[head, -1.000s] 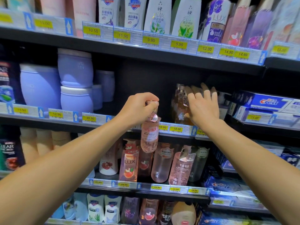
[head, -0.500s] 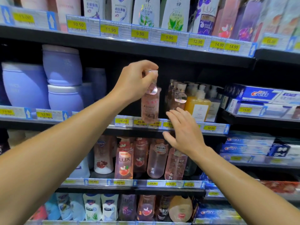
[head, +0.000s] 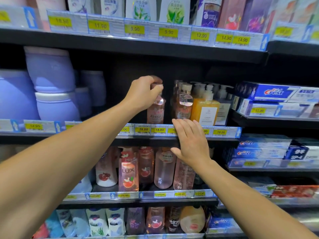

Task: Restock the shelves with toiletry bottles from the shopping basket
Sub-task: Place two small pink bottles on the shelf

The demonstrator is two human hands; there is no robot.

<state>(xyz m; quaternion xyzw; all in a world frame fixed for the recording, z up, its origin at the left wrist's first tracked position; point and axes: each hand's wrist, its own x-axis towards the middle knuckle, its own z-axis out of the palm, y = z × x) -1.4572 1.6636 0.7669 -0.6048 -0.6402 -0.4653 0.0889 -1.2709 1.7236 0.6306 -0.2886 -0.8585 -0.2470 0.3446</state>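
Note:
My left hand (head: 144, 94) grips the cap of a pink clear bottle (head: 155, 112) that stands upright on the middle shelf (head: 222, 132), just left of a matching pink bottle (head: 183, 107) and an orange pump bottle (head: 204, 109). My right hand (head: 190, 142) hovers with straight fingers in front of the shelf's price strip, below the matching bottle, holding nothing. The shopping basket is out of view.
Lilac tubs (head: 50, 71) fill the middle shelf's left side. Toothpaste boxes (head: 274, 94) are stacked at the right. Pink bottles (head: 128, 171) crowd the shelf below, and more bottles line the top shelf (head: 155, 47) and the bottom one.
My left hand has carried the pink bottle up and back onto the middle shelf. My right hand has pulled away from the shelved bottles and come down in front of the price strip.

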